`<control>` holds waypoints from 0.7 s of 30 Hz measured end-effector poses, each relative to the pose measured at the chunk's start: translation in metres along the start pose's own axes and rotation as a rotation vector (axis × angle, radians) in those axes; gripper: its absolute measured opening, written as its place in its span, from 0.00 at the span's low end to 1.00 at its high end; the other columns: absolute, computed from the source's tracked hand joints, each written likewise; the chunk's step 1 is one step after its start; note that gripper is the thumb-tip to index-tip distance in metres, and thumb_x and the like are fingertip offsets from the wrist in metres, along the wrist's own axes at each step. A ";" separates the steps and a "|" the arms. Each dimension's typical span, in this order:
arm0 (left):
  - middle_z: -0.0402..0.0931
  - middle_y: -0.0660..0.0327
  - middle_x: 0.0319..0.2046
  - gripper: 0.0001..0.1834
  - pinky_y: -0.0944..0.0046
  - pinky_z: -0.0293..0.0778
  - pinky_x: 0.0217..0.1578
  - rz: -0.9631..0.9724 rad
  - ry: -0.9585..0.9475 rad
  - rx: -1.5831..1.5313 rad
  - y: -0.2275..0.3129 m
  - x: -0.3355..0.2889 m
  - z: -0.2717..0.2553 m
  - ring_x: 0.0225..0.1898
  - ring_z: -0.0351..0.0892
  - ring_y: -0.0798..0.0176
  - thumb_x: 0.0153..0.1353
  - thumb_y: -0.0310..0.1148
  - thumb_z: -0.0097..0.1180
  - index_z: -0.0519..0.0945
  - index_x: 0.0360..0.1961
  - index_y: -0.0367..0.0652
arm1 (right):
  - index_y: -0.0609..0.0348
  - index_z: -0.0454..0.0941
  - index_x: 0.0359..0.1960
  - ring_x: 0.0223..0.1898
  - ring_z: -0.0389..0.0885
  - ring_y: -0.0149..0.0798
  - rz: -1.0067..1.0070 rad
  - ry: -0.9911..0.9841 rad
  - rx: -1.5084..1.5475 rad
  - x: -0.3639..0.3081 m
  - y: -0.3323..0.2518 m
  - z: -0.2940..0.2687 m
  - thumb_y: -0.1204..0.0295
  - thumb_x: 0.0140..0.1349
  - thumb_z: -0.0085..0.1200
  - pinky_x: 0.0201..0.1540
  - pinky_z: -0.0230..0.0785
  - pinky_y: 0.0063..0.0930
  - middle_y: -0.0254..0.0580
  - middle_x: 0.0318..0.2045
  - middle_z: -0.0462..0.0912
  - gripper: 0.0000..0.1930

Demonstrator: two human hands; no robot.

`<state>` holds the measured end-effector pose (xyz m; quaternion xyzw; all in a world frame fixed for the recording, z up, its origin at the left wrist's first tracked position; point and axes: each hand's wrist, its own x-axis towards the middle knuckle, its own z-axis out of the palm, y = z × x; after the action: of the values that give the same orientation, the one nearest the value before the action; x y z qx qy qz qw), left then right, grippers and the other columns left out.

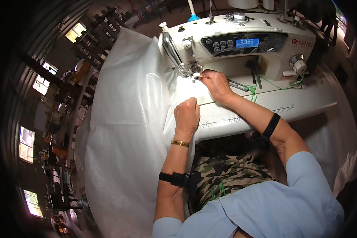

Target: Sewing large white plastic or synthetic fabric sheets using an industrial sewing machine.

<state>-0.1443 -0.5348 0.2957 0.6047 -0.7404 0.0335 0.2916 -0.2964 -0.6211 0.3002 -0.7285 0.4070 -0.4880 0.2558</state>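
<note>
A white sewing machine [226, 43] with a lit blue display stands in front of me. Under its needle area [195, 75] a bright lamp washes out detail. My right hand [217, 85] is closed in a pinch just right of the needle area, and what its fingertips hold is too small to make out. Nearer to me, my left hand [186, 114] is curled closed at the right edge of a large white sheet [127, 107]. That sheet looks thin and slightly shiny, and spreads over the table's left side and down toward the floor.
Right of my right hand lie a pair of metal thread snips [238, 85] and a tangle of green cord [252, 90]. A printed ruler scale [246, 117] runs along the table's front edge. Thread cones [244, 4] stand behind the machine. Cluttered shelves [81, 75] line the left side.
</note>
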 end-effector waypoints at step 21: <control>0.81 0.41 0.29 0.08 0.46 0.78 0.39 -0.203 0.216 -0.065 -0.059 0.040 0.007 0.34 0.83 0.38 0.60 0.28 0.54 0.82 0.32 0.33 | 0.59 0.80 0.34 0.40 0.76 0.45 -0.225 -0.012 -0.987 -0.055 -0.008 -0.067 0.54 0.55 0.66 0.47 0.62 0.39 0.43 0.33 0.79 0.19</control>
<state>-0.0964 -0.5883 0.2912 0.6596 -0.6405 0.0449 0.3907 -0.3658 -0.5691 0.3053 -0.8048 0.5066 -0.2578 -0.1708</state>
